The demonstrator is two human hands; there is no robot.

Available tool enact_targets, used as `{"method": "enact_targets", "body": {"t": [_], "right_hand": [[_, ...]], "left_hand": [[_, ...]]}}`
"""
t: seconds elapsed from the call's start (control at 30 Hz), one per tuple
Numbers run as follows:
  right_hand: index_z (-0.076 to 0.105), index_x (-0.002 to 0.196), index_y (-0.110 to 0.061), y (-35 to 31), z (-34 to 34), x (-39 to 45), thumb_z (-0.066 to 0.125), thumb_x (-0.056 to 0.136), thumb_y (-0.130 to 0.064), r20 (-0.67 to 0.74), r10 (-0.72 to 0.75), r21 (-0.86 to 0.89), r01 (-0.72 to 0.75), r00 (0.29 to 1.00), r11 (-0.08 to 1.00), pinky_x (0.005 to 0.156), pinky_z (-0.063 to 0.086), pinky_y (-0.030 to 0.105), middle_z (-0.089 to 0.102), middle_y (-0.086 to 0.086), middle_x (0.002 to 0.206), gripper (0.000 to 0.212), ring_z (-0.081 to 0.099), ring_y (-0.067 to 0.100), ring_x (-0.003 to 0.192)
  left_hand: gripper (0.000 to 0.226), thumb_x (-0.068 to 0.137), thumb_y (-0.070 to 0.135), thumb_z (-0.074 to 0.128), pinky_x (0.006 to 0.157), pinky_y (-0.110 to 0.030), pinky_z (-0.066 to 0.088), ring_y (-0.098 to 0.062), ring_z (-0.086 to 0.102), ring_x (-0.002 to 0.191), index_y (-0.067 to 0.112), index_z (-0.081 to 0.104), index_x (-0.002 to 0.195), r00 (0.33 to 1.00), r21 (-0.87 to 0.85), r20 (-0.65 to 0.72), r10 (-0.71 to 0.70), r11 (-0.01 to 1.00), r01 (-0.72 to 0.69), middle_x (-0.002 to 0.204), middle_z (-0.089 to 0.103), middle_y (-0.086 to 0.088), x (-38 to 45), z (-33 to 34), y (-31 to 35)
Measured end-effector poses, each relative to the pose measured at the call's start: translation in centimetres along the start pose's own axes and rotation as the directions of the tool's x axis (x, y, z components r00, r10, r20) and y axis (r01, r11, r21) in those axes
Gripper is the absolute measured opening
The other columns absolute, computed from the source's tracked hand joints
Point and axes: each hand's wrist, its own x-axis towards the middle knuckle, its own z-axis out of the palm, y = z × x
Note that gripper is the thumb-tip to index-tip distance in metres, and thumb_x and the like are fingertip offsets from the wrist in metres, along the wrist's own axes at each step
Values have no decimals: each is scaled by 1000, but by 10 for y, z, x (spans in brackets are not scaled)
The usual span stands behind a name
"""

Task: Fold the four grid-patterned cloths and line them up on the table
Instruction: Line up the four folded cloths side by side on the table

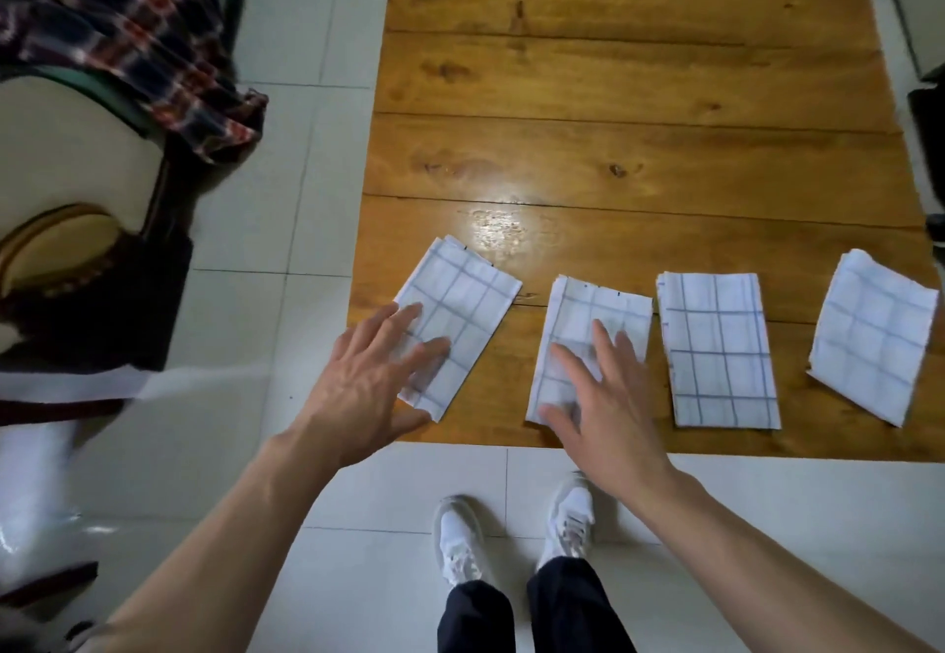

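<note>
Four folded cloths on wooden table

A home: white tiled floor, low plank table, plaid cloth draped over furniture at upper left.

Dim, even indoor light leaves one bright glare patch on the glossy wooden worktop, while wide-angle distortion bends the frame's edges and motion blur softens the hands and left margin.
</note>
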Motion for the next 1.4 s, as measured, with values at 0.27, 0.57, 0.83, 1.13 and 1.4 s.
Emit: {"method": "enact_targets", "body": {"t": [0.27,0.57,0.83,1.13,1.4], "right_hand": [[31,150,-32,12,14,6,65,88,-48,-43,-63,35,64,997,997,119,12,57,5,6,164,72,-4,34,151],[26,150,-38,11,-4,38,67,87,-48,5,-128,26,128,992,992,120,7,57,-2,1,164,76,-11,29,150],[26,150,-38,14,-17,57,65,87,-51,-5,-140,34,140,990,990,119,-3,54,-2,0,164,76,-12,28,150],[25,152,-36,29,-4,40,63,86,-56,-40,-161,-46,159,986,986,120,12,56,2,4,164,79,-4,31,151],[20,153,-38,44,-27,76,61,88,-55,24,-217,-76,218,976,973,122,4,52,-5,3,164,79,-9,29,151]], "left_hand": [[67,88,69,47,108,-52,37,-34,29,141,31,41,143,989,-4,-100,-110,994,110,156,31,-10,-1,24,18],[69,92,62,46,119,-44,19,-30,6,150,33,23,150,948,-82,-90,-306,951,299,164,8,-8,44,18,69],[70,92,62,48,120,-46,19,-30,6,150,33,23,150,950,-43,-66,-306,952,303,164,9,-8,59,13,75],[61,90,55,54,118,-48,22,-31,16,148,31,36,143,969,-28,-113,-220,975,219,160,22,-9,54,15,80],[61,91,53,55,118,-48,24,-32,20,148,29,38,145,952,-107,-130,-278,958,265,161,25,-9,61,20,81]]}}
